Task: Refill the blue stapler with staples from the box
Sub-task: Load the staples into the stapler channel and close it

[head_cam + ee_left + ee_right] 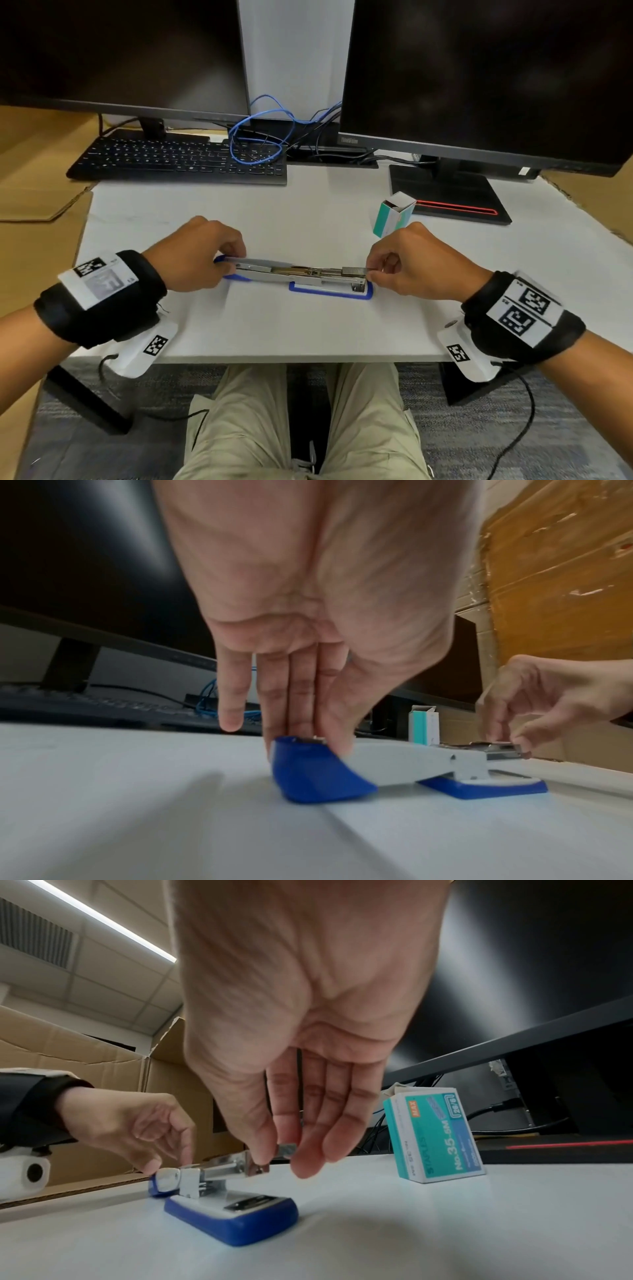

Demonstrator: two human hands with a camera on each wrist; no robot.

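Observation:
The blue stapler (329,291) lies opened flat on the white desk (274,329), its lid swung out to the left and its metal magazine (308,272) exposed. My left hand (236,263) pinches the lid's blue tip (308,772) between thumb and fingers. My right hand (371,272) pinches a short strip of staples (352,271) over the front end of the magazine. In the right wrist view the strip (287,1150) sits between thumb and fingers, just above the channel. The teal staple box (394,214) stands upright behind my right hand with its top flap open.
A black keyboard (178,159) and a loop of blue cable (260,137) lie at the back under two dark monitors. A black monitor base (445,195) with a red stripe sits right behind the box. Cardboard (34,192) lies to the left. The desk's front edge is near my wrists.

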